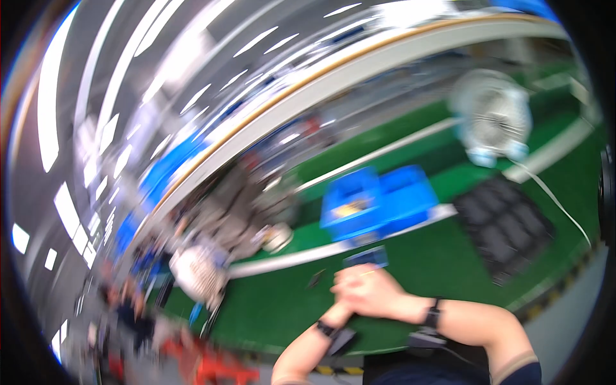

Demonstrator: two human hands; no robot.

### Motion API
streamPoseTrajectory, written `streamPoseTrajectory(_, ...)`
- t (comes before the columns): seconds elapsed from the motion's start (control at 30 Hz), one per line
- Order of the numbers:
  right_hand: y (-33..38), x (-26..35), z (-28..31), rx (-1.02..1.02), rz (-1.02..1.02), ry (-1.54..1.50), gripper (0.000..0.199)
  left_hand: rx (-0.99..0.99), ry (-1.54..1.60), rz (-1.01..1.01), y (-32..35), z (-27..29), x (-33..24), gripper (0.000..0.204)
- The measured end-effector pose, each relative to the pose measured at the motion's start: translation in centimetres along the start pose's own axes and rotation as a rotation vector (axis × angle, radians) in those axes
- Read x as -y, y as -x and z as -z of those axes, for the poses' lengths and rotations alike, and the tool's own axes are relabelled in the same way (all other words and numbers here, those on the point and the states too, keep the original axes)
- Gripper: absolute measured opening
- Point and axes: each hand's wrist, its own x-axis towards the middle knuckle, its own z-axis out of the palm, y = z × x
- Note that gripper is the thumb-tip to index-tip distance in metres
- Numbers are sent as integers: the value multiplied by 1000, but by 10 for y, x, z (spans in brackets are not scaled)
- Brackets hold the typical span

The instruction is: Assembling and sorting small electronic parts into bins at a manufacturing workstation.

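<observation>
The whole view is tilted and smeared by motion. My two hands meet low in the middle, pressed together over a green surface (449,256). My right hand (378,290) lies over my left hand (344,300), fingers closed. I see nothing held between them, though the blur hides detail. Each wrist wears a dark band, and both forearms come in from the lower edge. Just beyond the knuckles lies a small dark flat object (366,256).
Two blue bins (378,202) sit side by side further out on the green surface. A black gridded mat (507,224) lies to the right, with a white round fan (491,115) and its cable behind it. Blurred people and red and white equipment are at the lower left.
</observation>
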Motion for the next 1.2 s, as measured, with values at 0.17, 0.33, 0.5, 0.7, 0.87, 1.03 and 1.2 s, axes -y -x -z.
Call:
streamPoseTrajectory(0.17, 1, 31, 2, 260, -33, 268, 37, -290, -264, 83, 68, 112, -26, 22)
streamPoseTrajectory(0.33, 21, 47, 11, 358, 373, 69, 42, -295, -346, 42, 71, 135, -46, 20)
streamPoseTrajectory(0.5, 12, 62, 17, 725, 546, -48, 43, -373, -486, 85, 77, 116, -40, 19)
streamPoseTrajectory(0.7, 14, 48, 6, 620, 165, -445, 53, -415, -455, 184, 82, 128, -21, 9)
streamPoseTrajectory(0.87, 12, 41, -2, 471, -11, -604, 41, -490, -526, 306, 79, 140, -21, 29)
streamPoseTrajectory(1.03, 24, 32, -8, 235, -233, -669, 24, -530, -539, 425, 82, 138, -15, 36)
streamPoseTrajectory(1.2, 27, 34, -4, 230, -283, -668, 18, -541, -530, 456, 88, 133, -9, 34)
